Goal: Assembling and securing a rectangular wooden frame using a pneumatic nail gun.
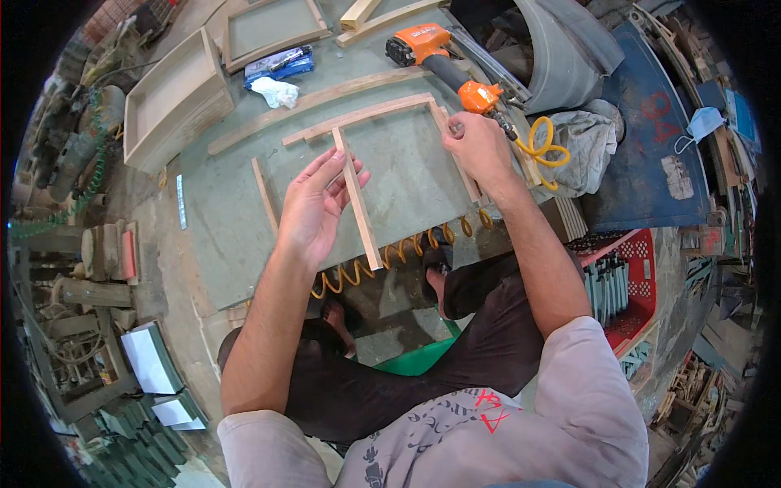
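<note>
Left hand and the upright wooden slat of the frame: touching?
Touching. The head view shows the left hand with its fingers laid against the wooden slat of the frame, no gap visible between them.

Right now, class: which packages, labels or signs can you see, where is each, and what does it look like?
Blue packet: far side of the green worktable, flat rectangle, blue with dark print.
Painted marking: on the blue panel at right, red characters.
White sticker: same panel, lower down, worn rectangle.

Right frame strip [464, 167] partly behind hands
</note>
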`<state>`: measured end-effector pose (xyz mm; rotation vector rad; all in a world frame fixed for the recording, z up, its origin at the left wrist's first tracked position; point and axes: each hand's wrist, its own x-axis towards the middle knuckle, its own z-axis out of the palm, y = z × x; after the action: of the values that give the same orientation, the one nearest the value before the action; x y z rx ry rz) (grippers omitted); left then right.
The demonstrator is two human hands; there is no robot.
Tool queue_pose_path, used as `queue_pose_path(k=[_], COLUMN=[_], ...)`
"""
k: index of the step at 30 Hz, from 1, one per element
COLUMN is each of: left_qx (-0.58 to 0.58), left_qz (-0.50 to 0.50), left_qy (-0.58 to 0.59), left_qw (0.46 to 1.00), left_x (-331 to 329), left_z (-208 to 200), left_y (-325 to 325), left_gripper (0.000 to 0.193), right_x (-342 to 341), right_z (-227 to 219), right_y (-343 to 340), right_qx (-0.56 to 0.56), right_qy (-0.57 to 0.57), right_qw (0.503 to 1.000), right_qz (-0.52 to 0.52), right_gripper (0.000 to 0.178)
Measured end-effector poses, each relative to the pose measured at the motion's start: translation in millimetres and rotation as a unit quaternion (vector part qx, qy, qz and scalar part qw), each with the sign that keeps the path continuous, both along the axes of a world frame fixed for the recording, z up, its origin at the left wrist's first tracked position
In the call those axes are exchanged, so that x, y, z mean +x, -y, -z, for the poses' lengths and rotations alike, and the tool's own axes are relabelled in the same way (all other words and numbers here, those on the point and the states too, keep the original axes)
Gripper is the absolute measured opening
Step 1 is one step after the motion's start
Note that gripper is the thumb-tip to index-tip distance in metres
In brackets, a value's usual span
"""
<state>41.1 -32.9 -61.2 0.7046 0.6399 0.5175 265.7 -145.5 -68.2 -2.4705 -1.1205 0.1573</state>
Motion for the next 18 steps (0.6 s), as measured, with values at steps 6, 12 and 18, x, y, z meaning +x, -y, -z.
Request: queue_pose_path(k=[6, 12, 18], left_qx=[-0.001, 0.009, 0.012], left_qz=[-0.014, -0.009, -0.001], left_qy=[-0.008, -0.017, -0.019], left_qw=[1.0, 1.0, 1.0], left_x=[-0.7, -0.9, -4.1], left_z=[-1.6, -0.4, 1.6], left_y=[0.8, -1.3, -5.3], left_gripper=[0.031, 0.037, 0.039], right_x=[0.0, -0.3, 0.3], right_z=[2.5, 2.0, 9.6], right_y=[2.1, 2.4, -1.4], right_qx=[0.035, 0.036, 0.051], right_qy=[-0.002, 0.006, 0.022], right_qw=[0.999, 0.999, 0.998], right_qz=[-0.026, -0.03, -0.019], right_gripper=[0.024, 0.021, 0.021])
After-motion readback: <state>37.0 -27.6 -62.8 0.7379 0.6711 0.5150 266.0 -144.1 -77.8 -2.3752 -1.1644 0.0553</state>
